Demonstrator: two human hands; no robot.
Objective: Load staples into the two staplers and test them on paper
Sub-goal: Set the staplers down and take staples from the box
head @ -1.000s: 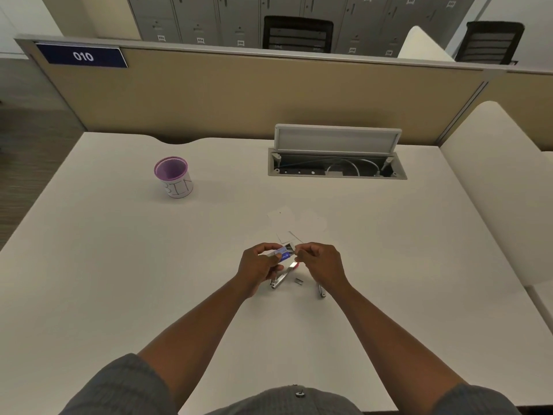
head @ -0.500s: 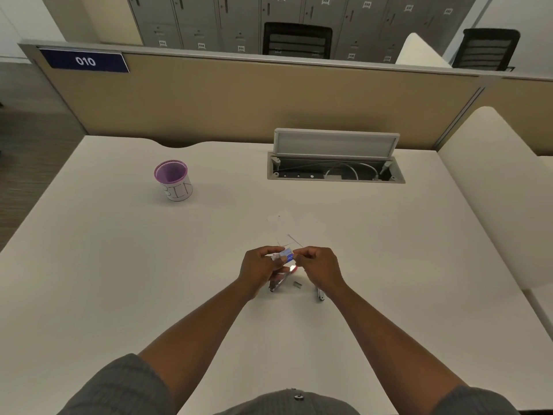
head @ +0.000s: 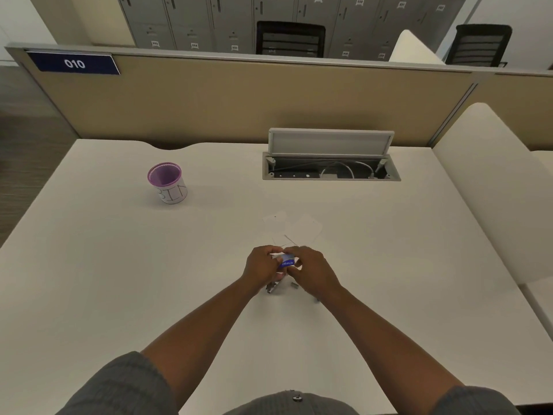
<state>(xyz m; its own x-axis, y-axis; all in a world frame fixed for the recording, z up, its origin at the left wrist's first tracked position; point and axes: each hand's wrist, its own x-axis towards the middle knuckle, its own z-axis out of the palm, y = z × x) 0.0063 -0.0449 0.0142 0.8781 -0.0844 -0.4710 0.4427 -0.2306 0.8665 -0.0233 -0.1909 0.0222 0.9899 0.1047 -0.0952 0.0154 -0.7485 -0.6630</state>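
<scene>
Two bare forearms in rolled grey sleeves reach forward over a wide, off-white surface. The left hand and right hand meet at the middle of the surface, and both pinch a small blue staple box held between their fingertips, each grip closed on it. Just beneath the left hand, a shiny metal stapler lies on the surface, mostly hidden. A tiny silver strip of staples rests beside it, between the two wrists. Under the right wrist a sliver of metal shows; whether it is the second stapler cannot be told. Just beyond the hands lie a few small white paper slips, flat and overlapping. Further back to the left stands a white cup with a purple rim, lettered "BIN". At the far edge, an open grey cable tray is sunk into the surface, before a tan partition.
</scene>
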